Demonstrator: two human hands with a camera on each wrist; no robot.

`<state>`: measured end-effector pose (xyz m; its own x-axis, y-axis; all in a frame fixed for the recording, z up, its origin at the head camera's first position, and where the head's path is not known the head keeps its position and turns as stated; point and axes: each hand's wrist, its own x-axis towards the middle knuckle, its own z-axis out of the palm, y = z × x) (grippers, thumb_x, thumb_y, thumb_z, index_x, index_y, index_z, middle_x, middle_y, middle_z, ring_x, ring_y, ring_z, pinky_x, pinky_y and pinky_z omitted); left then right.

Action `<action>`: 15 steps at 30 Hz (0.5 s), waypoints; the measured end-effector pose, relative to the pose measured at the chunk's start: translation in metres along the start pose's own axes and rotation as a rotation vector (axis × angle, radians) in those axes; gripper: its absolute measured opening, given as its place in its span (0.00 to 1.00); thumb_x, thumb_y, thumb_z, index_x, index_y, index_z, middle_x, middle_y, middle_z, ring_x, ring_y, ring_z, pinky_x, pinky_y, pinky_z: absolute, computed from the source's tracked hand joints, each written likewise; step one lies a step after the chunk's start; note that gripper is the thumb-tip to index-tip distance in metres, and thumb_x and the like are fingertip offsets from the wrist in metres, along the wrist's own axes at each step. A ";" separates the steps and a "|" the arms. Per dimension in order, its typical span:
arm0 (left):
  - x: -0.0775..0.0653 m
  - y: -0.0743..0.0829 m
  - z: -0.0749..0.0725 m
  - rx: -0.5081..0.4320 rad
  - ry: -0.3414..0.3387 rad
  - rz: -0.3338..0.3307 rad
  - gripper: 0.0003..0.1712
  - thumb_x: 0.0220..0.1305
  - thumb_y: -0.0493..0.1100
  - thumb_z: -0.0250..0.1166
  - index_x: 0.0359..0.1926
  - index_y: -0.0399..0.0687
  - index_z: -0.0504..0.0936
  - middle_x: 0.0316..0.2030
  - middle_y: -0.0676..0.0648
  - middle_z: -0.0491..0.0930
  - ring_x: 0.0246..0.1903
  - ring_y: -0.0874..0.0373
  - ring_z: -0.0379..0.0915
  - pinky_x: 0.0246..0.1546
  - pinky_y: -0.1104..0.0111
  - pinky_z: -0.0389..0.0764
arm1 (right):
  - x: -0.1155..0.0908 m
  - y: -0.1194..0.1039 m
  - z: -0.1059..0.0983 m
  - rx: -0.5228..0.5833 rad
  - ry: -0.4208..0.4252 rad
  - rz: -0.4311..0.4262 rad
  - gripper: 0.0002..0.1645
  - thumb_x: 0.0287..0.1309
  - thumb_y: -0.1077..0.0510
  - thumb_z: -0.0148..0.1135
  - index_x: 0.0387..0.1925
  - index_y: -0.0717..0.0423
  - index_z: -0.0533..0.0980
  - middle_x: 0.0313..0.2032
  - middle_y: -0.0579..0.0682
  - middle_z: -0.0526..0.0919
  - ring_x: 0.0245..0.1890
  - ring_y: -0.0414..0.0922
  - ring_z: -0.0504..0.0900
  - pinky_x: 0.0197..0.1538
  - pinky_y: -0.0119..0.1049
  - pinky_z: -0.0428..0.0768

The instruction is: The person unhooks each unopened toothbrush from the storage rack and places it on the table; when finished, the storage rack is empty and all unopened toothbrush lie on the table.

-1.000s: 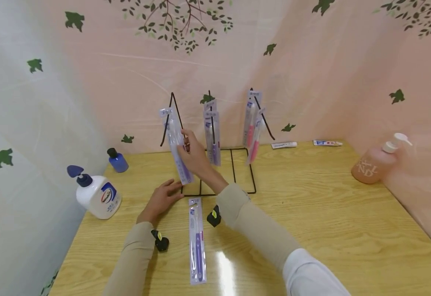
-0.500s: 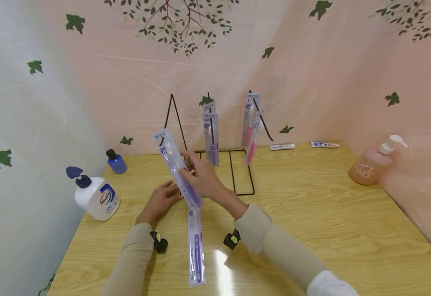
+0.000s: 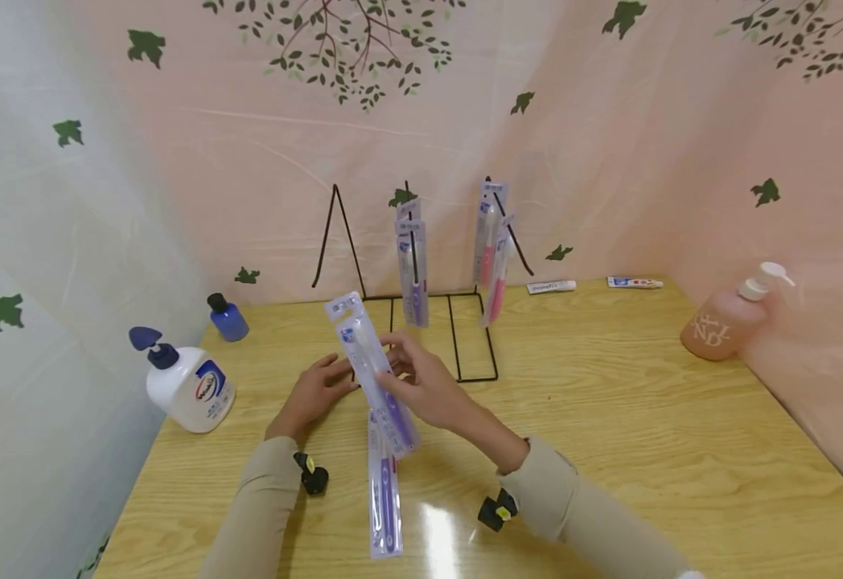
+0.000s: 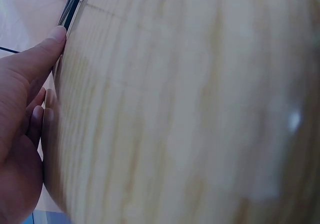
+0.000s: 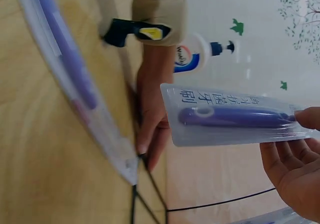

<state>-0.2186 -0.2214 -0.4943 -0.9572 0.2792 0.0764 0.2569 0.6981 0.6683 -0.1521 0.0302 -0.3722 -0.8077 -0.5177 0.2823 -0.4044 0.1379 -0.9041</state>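
Observation:
My right hand [image 3: 429,382] pinches a purple toothbrush in a clear blister pack [image 3: 374,374] between thumb and fingers. Tilted, the pack hangs in front of the black wire rack [image 3: 495,354], off its left hook. In the right wrist view the purple handle [image 5: 235,117] points away from the hand. My left hand [image 3: 313,394] lies low on the table and holds the rack's front left corner, with thumb and fingers on either side of the wire. A second packaged purple toothbrush [image 3: 385,507] lies on the table, its upper end hidden behind the held pack.
Packaged purple toothbrushes [image 3: 413,273] hang on the middle hook, pink ones [image 3: 495,273] on the right hook. A white pump bottle [image 3: 190,394] and a small blue bottle [image 3: 228,319] stand left. Two small tubes [image 3: 552,287] and an orange pump bottle [image 3: 721,326] are at right.
My right hand has drawn the packaged toothbrush forward and down, off the rack's left hook, towards me. That hook now bears no pack. My left hand has stayed at the rack's corner.

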 end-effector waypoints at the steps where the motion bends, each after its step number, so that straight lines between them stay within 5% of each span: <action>1: 0.000 0.001 0.000 0.001 -0.010 -0.012 0.29 0.63 0.51 0.64 0.64 0.51 0.73 0.69 0.37 0.62 0.69 0.35 0.54 0.66 0.40 0.55 | -0.005 0.004 -0.001 0.006 -0.001 0.026 0.24 0.66 0.63 0.54 0.62 0.56 0.63 0.41 0.57 0.82 0.37 0.45 0.82 0.39 0.33 0.83; 15: 0.002 -0.003 0.001 0.017 -0.047 -0.012 0.28 0.65 0.50 0.63 0.65 0.51 0.73 0.69 0.43 0.63 0.70 0.38 0.51 0.67 0.39 0.53 | -0.057 0.061 0.005 0.099 0.077 0.417 0.33 0.62 0.68 0.57 0.64 0.62 0.53 0.38 0.60 0.79 0.30 0.45 0.83 0.32 0.38 0.85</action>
<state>-0.2212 -0.2223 -0.4968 -0.9531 0.3010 0.0331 0.2479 0.7129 0.6559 -0.1286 0.0642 -0.4447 -0.9245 -0.3696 -0.0937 0.0034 0.2378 -0.9713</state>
